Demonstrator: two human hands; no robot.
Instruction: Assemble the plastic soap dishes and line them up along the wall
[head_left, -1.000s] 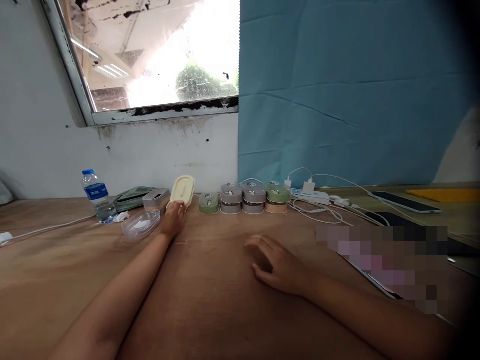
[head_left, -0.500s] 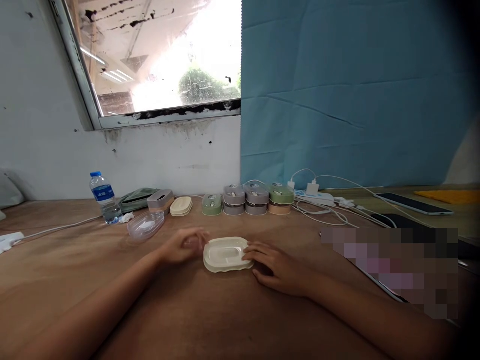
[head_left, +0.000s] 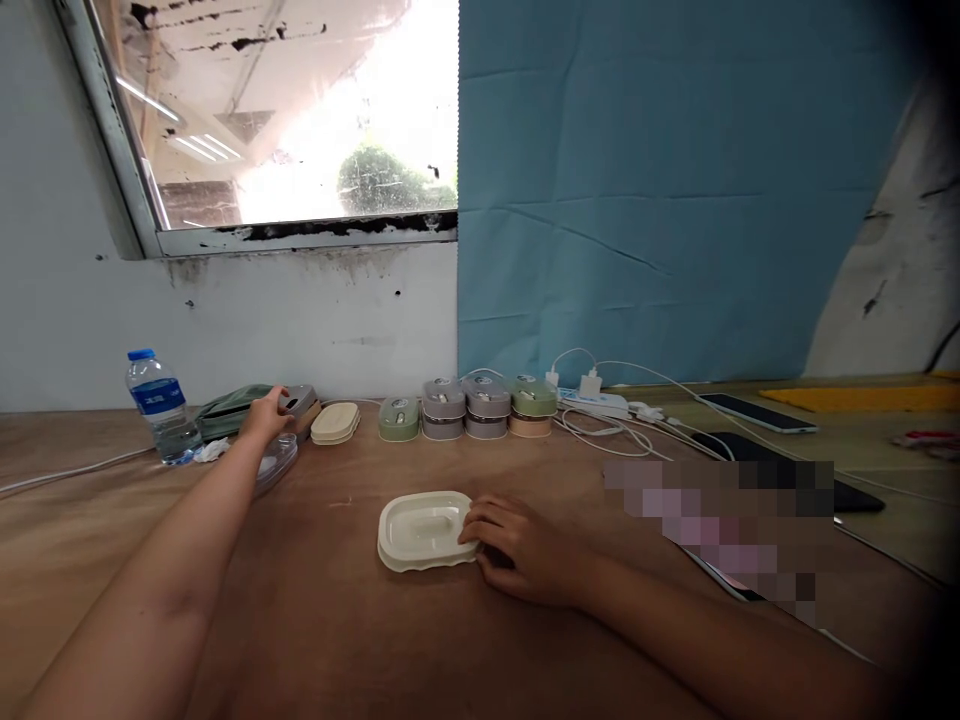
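My right hand [head_left: 517,548] holds the right end of a cream plastic lid [head_left: 420,525], its fingers over the rim and its thumb at the near side. The lid lies flat on the table, rounded at the corners, with a raised oval in the middle. Farther back on the left, my left hand [head_left: 264,415] is closed at the left end of a grey box [head_left: 303,408] with an opening in its top; part of the grip is hidden. Just below that hand is a clear plastic container [head_left: 277,462]. Beside the box lies a small stack of cream lids [head_left: 336,424].
A water bottle [head_left: 161,408] and a green pouch [head_left: 229,405] stand at the back left. Several green and grey lunch boxes [head_left: 444,408] line the wall. White cables [head_left: 619,432], a power strip [head_left: 600,402] and a phone [head_left: 757,412] lie on the right.
My left hand has moved from beside the cream lid back and left to the grey box. My right hand stays on the lid. The view has shifted slightly to the right.
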